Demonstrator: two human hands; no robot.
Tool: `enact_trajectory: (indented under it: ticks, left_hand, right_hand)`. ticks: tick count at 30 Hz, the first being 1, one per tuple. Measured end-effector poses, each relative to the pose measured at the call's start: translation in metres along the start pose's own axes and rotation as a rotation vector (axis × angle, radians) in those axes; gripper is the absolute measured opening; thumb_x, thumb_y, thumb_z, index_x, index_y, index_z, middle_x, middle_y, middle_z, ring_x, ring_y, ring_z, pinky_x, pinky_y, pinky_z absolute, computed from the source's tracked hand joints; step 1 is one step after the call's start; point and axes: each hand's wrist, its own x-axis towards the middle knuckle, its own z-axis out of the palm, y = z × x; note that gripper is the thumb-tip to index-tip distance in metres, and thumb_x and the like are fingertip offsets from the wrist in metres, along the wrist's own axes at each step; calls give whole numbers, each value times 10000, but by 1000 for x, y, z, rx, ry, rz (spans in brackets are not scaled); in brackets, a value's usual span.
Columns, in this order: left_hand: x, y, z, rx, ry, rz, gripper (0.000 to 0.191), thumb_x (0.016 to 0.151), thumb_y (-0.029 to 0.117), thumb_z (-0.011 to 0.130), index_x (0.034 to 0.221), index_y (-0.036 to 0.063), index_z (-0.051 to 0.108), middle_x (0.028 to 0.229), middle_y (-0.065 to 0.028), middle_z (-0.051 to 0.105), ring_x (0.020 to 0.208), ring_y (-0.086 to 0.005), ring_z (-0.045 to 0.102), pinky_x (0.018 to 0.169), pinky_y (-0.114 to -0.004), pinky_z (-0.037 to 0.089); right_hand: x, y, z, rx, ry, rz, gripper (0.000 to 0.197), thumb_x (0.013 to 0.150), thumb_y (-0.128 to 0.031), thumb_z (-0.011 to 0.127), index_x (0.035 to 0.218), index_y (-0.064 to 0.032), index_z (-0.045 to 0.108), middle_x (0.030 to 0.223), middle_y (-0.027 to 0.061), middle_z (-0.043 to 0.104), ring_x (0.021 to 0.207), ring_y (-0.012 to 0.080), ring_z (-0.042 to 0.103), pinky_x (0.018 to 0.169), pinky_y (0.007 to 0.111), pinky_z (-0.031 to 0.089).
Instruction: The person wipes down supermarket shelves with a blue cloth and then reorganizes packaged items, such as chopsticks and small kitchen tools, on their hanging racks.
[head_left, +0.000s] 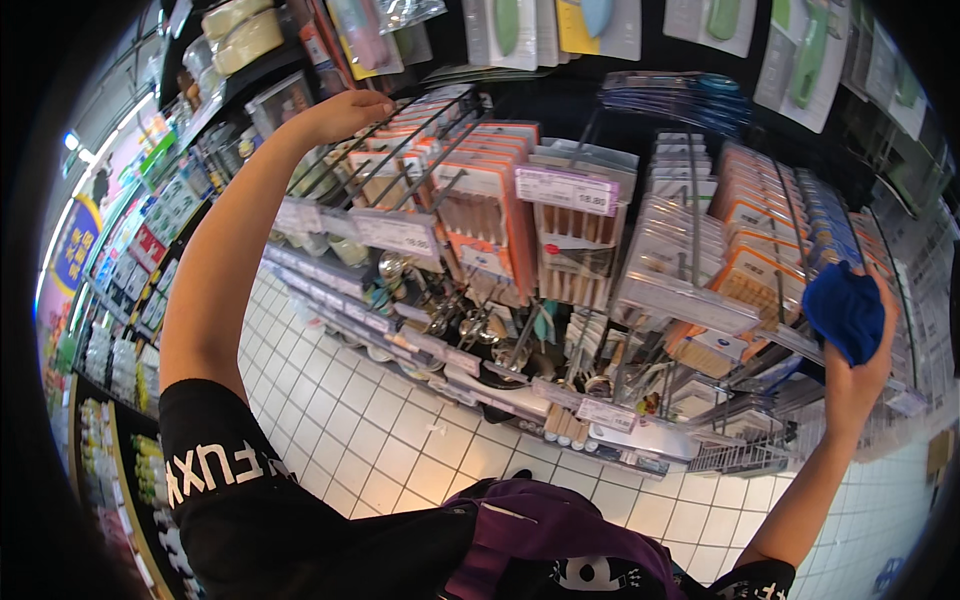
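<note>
My left hand (352, 115) reaches to the upper left of the display, its fingertips at the metal hooks and the packs hung there; whether it grips anything is not clear. A blue cloth (845, 311) is bunched in my right hand (862, 360), at the right end of the hook rows. Between my hands hang orange-edged packs of chopsticks (480, 217), more chopstick packs (574, 262) behind a price tag (568, 190), and clear packs (667, 255). Farther right are orange-and-white packs (761, 277) of thin wooden sticks.
Metal ladles and other utensils (480, 330) hang on lower hooks. Green-handled tools (810, 60) in card packs hang above, near a stack of blue packs (675, 101). Hook ends and price rails (397, 232) jut outward. Shelves of goods (127, 292) stand at left, over a tiled floor (360, 442).
</note>
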Motion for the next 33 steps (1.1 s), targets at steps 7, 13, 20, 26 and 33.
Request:
enact_trajectory:
  ticks: [7, 13, 20, 26, 33]
  left_hand:
    - [-32, -22, -7, 37, -83, -56, 340, 854, 85, 478, 1176, 33, 576, 1165, -97, 591, 1064, -207, 537, 934, -306, 399]
    - [-13, -38, 7, 75, -142, 93, 327, 847, 99, 500, 1151, 18, 587, 1167, -126, 594, 1087, -224, 539, 948, -314, 389]
    - [8, -81, 22, 323, -21, 491, 271, 772, 106, 589, 1027, 34, 644, 1052, -121, 623, 1023, -300, 511, 903, -374, 413]
    - [12, -85, 31, 378, 42, 662, 266, 771, 176, 617, 1003, 49, 649, 998, -148, 616, 1032, -309, 513, 887, -392, 422]
    - [11, -99, 35, 268, 14, 631, 274, 786, 227, 598, 1024, 102, 646, 989, -168, 597, 993, -327, 545, 867, -404, 435]
  right_hand:
    - [0, 5, 4, -63, 71, -59, 638, 656, 70, 498, 1278, -64, 467, 1242, 105, 487, 1143, 210, 493, 984, 319, 385]
    - [2, -9, 6, -159, 226, -46, 534, 745, 60, 523, 1269, -24, 466, 1218, 115, 520, 1128, 220, 507, 1012, 323, 351]
    - [18, -90, 95, -359, 381, -196, 407, 817, -65, 631, 1207, -15, 526, 1192, 96, 555, 1099, 207, 526, 981, 302, 370]
    - [16, -27, 8, -399, 552, -101, 367, 851, -124, 614, 1179, 19, 534, 1183, 95, 561, 1045, 184, 553, 943, 285, 397]
    - [9, -57, -108, -879, 613, 19, 322, 830, -179, 648, 1060, 41, 602, 986, 126, 649, 896, 178, 593, 812, 275, 446]
